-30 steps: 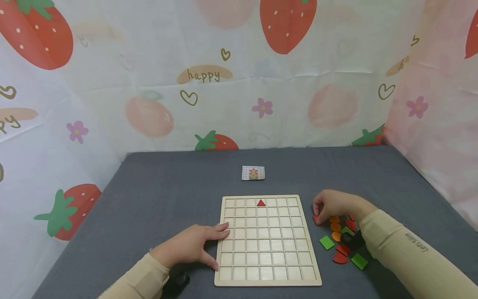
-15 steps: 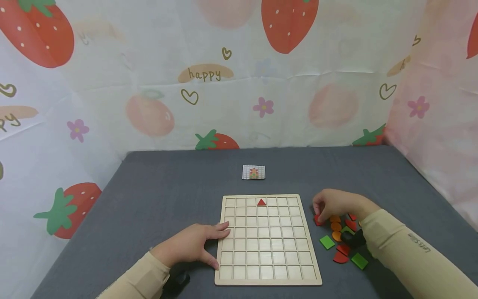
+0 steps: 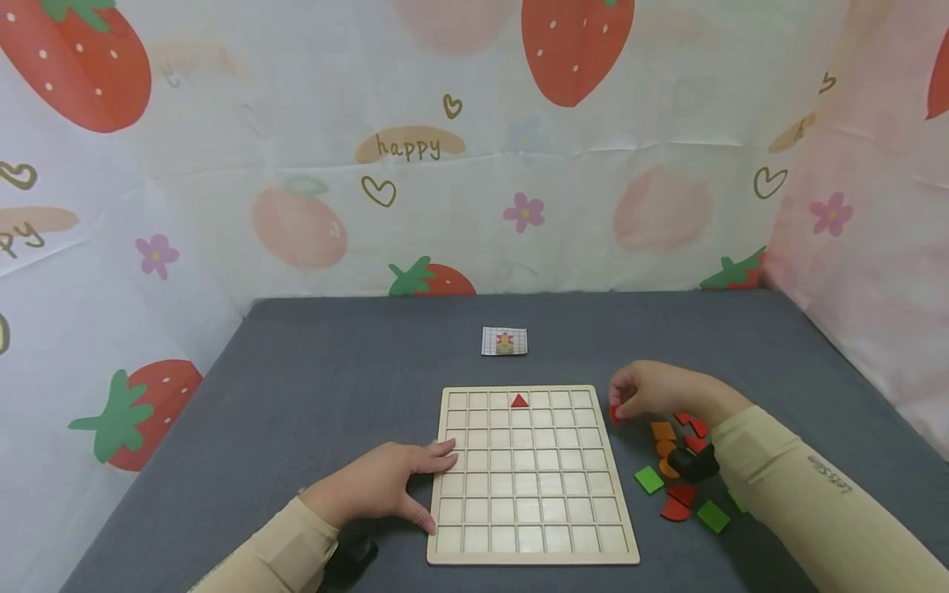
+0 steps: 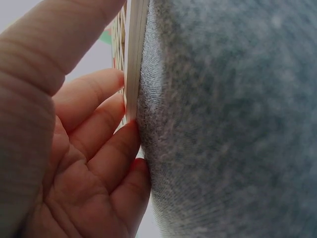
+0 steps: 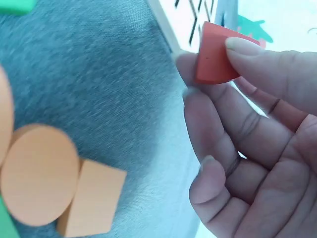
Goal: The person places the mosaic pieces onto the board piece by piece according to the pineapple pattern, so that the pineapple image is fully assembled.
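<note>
My right hand (image 3: 656, 390) pinches a red piece (image 5: 214, 54) between thumb and forefinger, just right of the board's upper right edge. The piece has straight sides and one curved side in the right wrist view. My left hand (image 3: 378, 484) rests at the left edge of the wooden grid board (image 3: 533, 558), thumb and fingers spread and touching its rim; the left wrist view shows fingertips against the rim (image 4: 132, 64). A red triangle (image 3: 519, 401) lies in a top-row cell of the board.
Right of the board lie loose pieces: green squares (image 3: 649, 480), an orange square (image 3: 663, 431), orange circles (image 3: 669, 468) and several red pieces (image 3: 675, 510). A small card (image 3: 504, 341) with a printed coloured pattern lies behind the board on the grey cloth (image 3: 356, 362).
My right hand has lifted the red piece from beside the orange pieces and moved slightly up and left, towards the board. The left hand stays at the board's edge.
</note>
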`<state>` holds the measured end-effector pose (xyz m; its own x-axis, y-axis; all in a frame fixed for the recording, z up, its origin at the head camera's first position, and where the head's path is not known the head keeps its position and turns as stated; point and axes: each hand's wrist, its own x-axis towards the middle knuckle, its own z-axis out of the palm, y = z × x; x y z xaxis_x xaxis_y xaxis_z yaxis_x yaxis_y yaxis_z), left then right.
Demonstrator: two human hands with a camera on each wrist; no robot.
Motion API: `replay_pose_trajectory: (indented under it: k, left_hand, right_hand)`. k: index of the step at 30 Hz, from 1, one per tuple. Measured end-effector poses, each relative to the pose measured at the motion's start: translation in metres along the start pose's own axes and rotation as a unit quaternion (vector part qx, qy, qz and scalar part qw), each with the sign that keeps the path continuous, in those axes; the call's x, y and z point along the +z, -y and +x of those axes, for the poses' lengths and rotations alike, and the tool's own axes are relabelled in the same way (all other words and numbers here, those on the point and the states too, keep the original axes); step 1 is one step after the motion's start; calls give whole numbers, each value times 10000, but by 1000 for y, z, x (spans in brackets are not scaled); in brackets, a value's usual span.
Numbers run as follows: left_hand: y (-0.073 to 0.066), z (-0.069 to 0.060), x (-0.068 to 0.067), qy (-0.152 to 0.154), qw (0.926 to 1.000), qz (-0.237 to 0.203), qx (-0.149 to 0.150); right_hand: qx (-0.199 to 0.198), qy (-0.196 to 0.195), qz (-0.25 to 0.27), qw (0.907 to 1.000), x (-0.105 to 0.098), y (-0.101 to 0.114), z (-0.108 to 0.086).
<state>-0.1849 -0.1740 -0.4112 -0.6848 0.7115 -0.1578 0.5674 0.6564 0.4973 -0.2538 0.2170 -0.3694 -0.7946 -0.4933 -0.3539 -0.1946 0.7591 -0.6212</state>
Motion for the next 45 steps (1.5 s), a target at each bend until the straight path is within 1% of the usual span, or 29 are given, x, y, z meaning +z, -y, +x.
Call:
replay_pose_trajectory:
  k: [4, 8, 13, 17, 22, 26, 31, 38, 43, 45]
  left_hand:
    - [-1, 0, -1, 1, 10000, -13, -22]
    - [-3, -1, -2, 18, 10000, -25, -58]
    - [-4, 0, -2, 30, 9999, -98, -94]
    - [-2, 0, -1, 40, 9999, -94, -98]
    - [0, 0, -1, 28, 10000, -56, -57]
    - [-1, 0, -1, 32, 10000, -68, -38]
    - [-1, 0, -1, 30, 10000, -75, -1]
    - [0, 0, -1, 22, 10000, -45, 13]
    - [0, 0, -1, 35, 10000, -48, 8]
    - [1, 0, -1, 36, 10000, -56, 18]
  right_hand:
    - [-138, 84, 152, 9998, 0, 4, 3]
    - [-332, 107, 175, 9992, 2, 10, 8]
    - [-522, -15, 29, 9986, 4, 17, 16]
    - [-541, -188, -69, 9983, 7, 23, 23]
    - [-602, -346, 92, 9975, 12, 32, 31]
    - [-761, -352, 226, 9962, 17, 38, 38]
    - [-976, -274, 191, 9947, 24, 43, 47]
    - [-1007, -254, 199, 9944, 33, 54, 57]
    - [-959, -404, 160, 9944, 40, 60, 65]
    - [-863, -484, 191, 9949, 42, 62, 68]
